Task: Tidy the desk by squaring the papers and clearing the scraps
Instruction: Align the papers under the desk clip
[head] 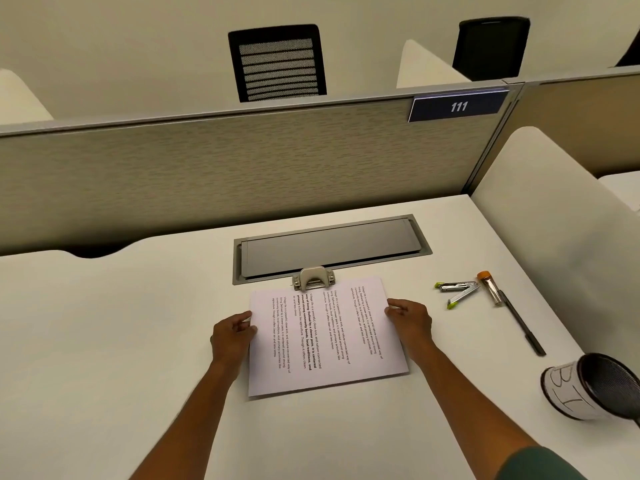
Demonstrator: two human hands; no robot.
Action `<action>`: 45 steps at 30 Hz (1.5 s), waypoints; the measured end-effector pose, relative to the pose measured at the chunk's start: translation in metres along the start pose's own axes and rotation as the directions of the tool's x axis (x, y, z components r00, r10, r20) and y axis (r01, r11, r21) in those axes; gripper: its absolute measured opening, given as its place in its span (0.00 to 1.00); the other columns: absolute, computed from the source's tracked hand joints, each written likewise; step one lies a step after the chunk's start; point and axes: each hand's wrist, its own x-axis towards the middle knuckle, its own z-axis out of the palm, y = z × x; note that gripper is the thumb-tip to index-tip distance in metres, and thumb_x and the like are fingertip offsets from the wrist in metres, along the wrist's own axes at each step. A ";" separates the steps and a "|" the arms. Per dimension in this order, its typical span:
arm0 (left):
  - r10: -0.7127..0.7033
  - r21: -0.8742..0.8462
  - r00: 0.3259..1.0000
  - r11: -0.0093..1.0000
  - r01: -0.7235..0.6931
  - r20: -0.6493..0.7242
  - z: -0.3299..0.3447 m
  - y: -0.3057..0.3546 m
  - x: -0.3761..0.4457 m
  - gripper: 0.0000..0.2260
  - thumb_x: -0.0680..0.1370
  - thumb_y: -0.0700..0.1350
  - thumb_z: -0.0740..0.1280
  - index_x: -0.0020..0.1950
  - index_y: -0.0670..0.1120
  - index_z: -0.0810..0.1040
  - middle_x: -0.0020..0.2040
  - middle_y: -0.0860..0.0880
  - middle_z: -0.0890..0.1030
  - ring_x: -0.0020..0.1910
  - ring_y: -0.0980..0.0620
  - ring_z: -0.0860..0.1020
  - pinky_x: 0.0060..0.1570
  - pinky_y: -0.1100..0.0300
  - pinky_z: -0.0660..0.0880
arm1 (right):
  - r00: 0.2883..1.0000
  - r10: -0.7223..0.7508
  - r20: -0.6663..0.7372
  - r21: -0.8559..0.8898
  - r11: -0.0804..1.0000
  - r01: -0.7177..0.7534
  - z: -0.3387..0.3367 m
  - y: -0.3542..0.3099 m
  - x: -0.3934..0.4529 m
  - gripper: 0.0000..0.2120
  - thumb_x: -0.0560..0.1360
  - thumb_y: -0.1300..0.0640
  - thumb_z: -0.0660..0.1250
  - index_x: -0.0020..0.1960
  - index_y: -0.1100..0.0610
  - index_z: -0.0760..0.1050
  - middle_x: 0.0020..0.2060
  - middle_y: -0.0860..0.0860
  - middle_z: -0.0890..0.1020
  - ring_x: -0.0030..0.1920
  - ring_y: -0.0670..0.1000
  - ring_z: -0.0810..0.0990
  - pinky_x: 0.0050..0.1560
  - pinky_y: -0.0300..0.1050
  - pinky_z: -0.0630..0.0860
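Your two forearms reach up from the near edge onto the white surface (104, 341). The stack of printed papers (322, 337) lies flat between your hands, long edges running away from you, text turned sideways. Your left hand (231, 337) is at the stack's left edge, fingers curled, fingertips pinching that edge. Your right hand (410, 322) is at the stack's right edge near its far corner, fingers curled over the margin and touching the top sheet.

Right of the papers and nearer to you, a mesh-lined cup (592, 389) lies on its side. Right of the papers, well apart: a dark pen (521, 323), an orange-capped tube (490, 287) just beside the pen's far end, and an opened stapler with green tips (457, 292).

Touching the papers' far edge sits a small hole punch (314, 278). Beyond it, a grey cable hatch (332, 247) is set in the surface. Farther still stands the beige partition (207, 174) with plate "111" (459, 106); two black chairs (277, 62) show behind it.
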 end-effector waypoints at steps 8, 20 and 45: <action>0.008 0.006 1.000 1.000 -0.008 -0.004 0.001 0.000 0.005 0.17 0.75 0.34 0.70 0.64 0.41 0.79 0.56 0.38 0.82 0.56 0.37 0.80 0.63 0.39 0.75 | 1.000 -0.001 -0.008 0.012 1.000 0.001 0.002 -0.004 0.002 0.13 0.75 0.62 0.68 0.59 0.60 0.81 0.57 0.55 0.83 0.58 0.55 0.80 0.64 0.48 0.74; 0.011 -0.007 1.000 1.000 -0.011 -0.022 -0.002 0.001 0.007 0.17 0.74 0.32 0.71 0.62 0.41 0.80 0.52 0.39 0.83 0.54 0.38 0.80 0.60 0.42 0.77 | 1.000 -0.005 0.005 0.003 1.000 0.005 0.005 -0.007 0.003 0.13 0.76 0.61 0.67 0.60 0.60 0.80 0.59 0.55 0.82 0.58 0.55 0.80 0.64 0.49 0.74; 0.071 0.048 0.996 0.996 -0.069 -0.048 -0.002 -0.001 0.006 0.16 0.73 0.33 0.72 0.61 0.41 0.81 0.48 0.41 0.83 0.48 0.41 0.80 0.58 0.42 0.78 | 1.000 0.005 -0.013 -0.006 1.000 -0.005 0.008 -0.009 0.002 0.14 0.76 0.62 0.67 0.61 0.61 0.80 0.59 0.56 0.82 0.60 0.55 0.79 0.64 0.46 0.72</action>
